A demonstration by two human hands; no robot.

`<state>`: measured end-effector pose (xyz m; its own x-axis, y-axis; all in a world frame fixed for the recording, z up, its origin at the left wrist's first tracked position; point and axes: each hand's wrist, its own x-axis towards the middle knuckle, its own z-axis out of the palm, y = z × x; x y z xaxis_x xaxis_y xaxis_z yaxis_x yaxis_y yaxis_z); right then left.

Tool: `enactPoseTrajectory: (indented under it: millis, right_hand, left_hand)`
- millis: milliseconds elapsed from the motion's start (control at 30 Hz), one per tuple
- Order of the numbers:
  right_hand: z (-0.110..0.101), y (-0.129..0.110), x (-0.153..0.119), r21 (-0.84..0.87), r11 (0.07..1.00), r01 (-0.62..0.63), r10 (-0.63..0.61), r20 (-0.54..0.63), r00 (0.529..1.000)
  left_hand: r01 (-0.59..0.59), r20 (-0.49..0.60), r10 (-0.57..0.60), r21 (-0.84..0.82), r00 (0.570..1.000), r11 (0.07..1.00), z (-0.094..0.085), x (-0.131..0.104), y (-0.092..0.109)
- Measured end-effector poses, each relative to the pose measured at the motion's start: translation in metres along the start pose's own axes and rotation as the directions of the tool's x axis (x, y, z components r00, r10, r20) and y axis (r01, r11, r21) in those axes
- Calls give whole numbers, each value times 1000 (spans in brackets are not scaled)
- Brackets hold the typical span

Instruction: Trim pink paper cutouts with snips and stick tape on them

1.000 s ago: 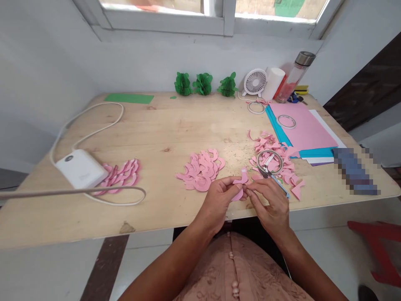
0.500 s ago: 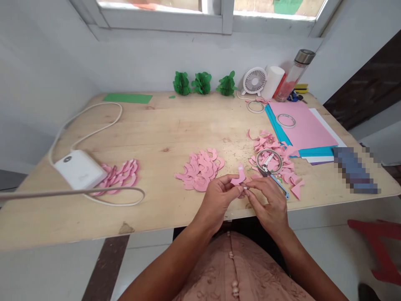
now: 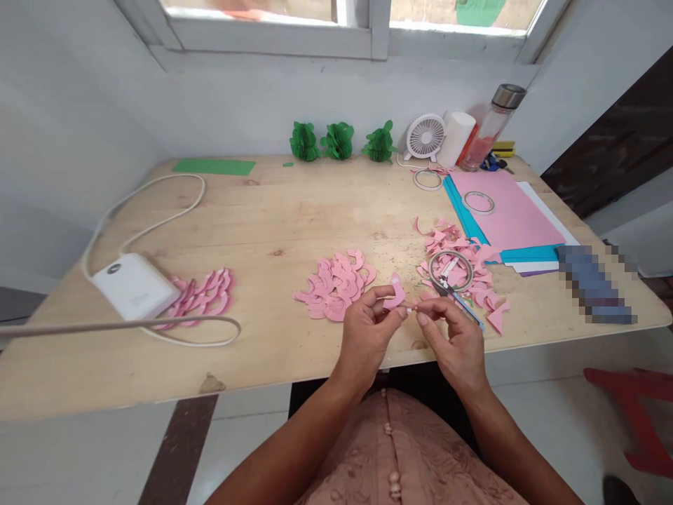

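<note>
My left hand (image 3: 368, 333) pinches a small curved pink paper piece (image 3: 395, 293) near the table's front edge. A tiny white bit (image 3: 409, 310) shows at its thumb tip. Just right of it, my right hand (image 3: 455, 340) has thumb and fingertips closed; what they hold, if anything, is too small to tell. Left of my hands lies a pile of curved pink pieces (image 3: 336, 284). Behind my right hand are pink scraps (image 3: 484, 280), with a tape roll (image 3: 432, 270) and a blue cutter (image 3: 470, 312) among them.
At the left, a white power bank (image 3: 134, 286) with a cable rests against more pink pieces (image 3: 210, 298). Three green paper shapes (image 3: 337, 142), a small fan (image 3: 425, 137) and a bottle (image 3: 488, 130) stand along the back. Coloured sheets (image 3: 515, 217) lie at the right.
The pink piece in my left hand has turned and shifted slightly left. My right fingertips have drawn a little away from my left thumb.
</note>
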<state>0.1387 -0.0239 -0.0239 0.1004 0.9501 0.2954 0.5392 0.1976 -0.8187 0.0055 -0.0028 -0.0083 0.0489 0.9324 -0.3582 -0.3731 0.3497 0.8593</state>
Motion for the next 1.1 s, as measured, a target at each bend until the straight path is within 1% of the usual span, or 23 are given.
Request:
enactPoseTrajectory:
  millis: [133, 300, 400, 533, 667, 933, 1033, 1100]
  right_hand:
    - [4, 0, 0, 61, 992, -113, 113, -3, 994]
    - [8, -2, -1, 99, 980, -172, 172, 8, 985]
    - [10, 0, -1, 122, 975, -186, 186, 11, 983]
    - [14, 3, -2, 152, 971, -186, 188, -4, 982]
    - [16, 1, 0, 158, 967, -200, 204, -13, 979]
    - [18, -1, 1, 159, 973, -168, 171, -4, 985]
    - [16, 1, -1, 198, 961, -194, 194, 18, 981]
    - [14, 2, 0, 250, 948, -199, 201, 22, 979]
  left_hand:
    - [-46, -5, 46, -4, 999, 999, 1, -2, -3]
    - [-128, 6, 128, 51, 992, 990, 0, -1, -9]
    - [-148, -1, 149, 59, 989, 987, -1, 0, -12]
    - [-145, -2, 145, 51, 989, 988, -1, 0, -11]
    - [-153, -13, 154, 49, 988, 987, 0, -1, -11]
    - [-161, 0, 161, 48, 987, 986, -1, -1, -11]
    - [-161, -11, 161, 46, 987, 986, -2, 0, -10]
    - [-151, 4, 151, 57, 989, 987, -3, 0, -9]
